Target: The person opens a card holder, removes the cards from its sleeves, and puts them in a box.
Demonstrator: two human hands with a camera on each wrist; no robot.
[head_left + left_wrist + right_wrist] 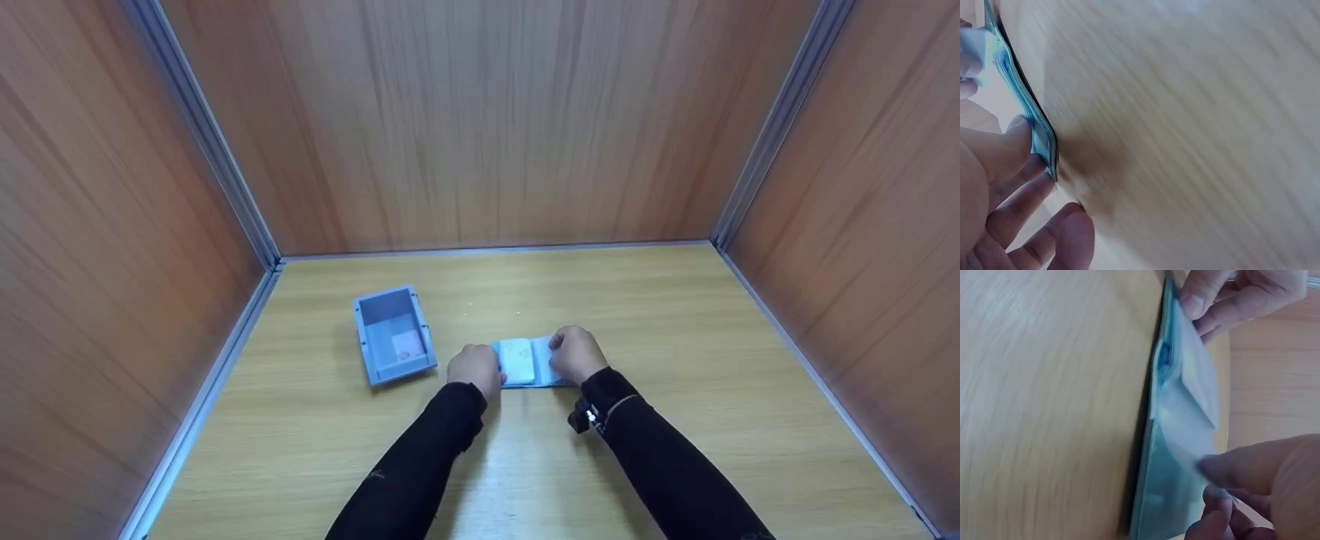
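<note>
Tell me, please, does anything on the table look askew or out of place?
Only the blue bin sits askew, turned at an angle to the table edges. The blue packet lies flat between both hands.

Both hands cover the side edges of the light blue booklet (525, 363), motion blurs the counter (1196, 129) in both wrist views, and the print inside the blue box (393, 333) is too small to read.

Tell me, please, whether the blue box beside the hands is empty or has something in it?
Not empty. The head view shows the blue box open-topped on the table, with one pale flat piece lying on its floor.
</note>
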